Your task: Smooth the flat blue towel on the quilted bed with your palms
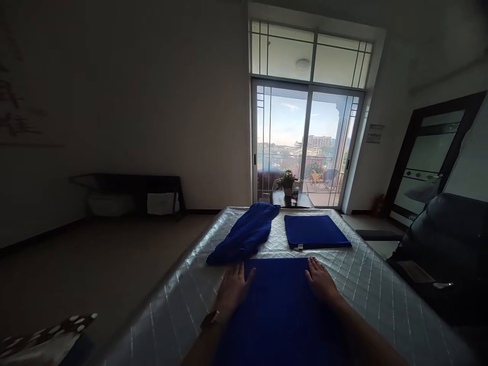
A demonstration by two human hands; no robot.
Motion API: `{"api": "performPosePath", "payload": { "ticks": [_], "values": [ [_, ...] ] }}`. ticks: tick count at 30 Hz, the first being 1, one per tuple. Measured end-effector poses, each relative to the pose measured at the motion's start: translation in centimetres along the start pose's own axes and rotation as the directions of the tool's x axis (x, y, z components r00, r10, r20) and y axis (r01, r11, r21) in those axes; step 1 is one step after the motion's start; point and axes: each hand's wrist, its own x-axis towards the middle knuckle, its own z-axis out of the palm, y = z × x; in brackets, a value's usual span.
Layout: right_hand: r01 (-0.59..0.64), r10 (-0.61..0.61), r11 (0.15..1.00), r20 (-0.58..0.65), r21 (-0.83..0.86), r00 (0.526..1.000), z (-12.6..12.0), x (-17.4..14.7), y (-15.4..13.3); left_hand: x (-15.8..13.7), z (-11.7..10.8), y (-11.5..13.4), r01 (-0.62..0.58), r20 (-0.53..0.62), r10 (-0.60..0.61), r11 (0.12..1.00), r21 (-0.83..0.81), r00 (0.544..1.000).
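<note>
A long blue cloth [280, 310] lies flat and smooth on the quilted silver table cover [366, 284], its near end running out of view at the bottom. On its left edge, close to the far corner, my left hand [233, 288] rests with fingers stretched forward and thumb apart. My right hand [320, 281] lies the same way at the far right corner, fingers extended over the edge. Beyond my hands a crumpled blue cloth [247, 231] is heaped at the left. To its right sits a neatly folded blue cloth [316, 231] with a small white tag.
A small dark table [278, 198] with a potted plant [287, 183] and a bottle stands past the far edge, before glass sliding doors [282, 132]. At right is a black leather chair [450, 244]; at left, a low dark bench [160, 183]. A polka-dot fabric [49, 333] shows bottom left.
</note>
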Motion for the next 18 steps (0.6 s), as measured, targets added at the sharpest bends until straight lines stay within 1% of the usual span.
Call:
{"api": "performPosePath", "payload": {
  "ticks": [7,11,18],
  "values": [
    [0.004,-0.004,1.000,0.000,0.002,1.000,-0.8,-0.5,-0.4,-0.3,-0.6,0.3,0.006,0.013,-0.006,1.000,-0.014,1.000],
    [0.015,-0.015,1.000,-0.006,0.008,1.000,-1.2,-1.5,-0.6,-0.3,-0.7,0.3,0.008,0.015,-0.008,1.000,-0.006,1.000],
    [0.003,-0.002,0.999,-0.029,0.044,1.000,0.4,-4.0,-0.4,-0.1,-0.3,0.2,0.002,0.009,-0.002,1.000,0.016,1.000]
  ]
}}
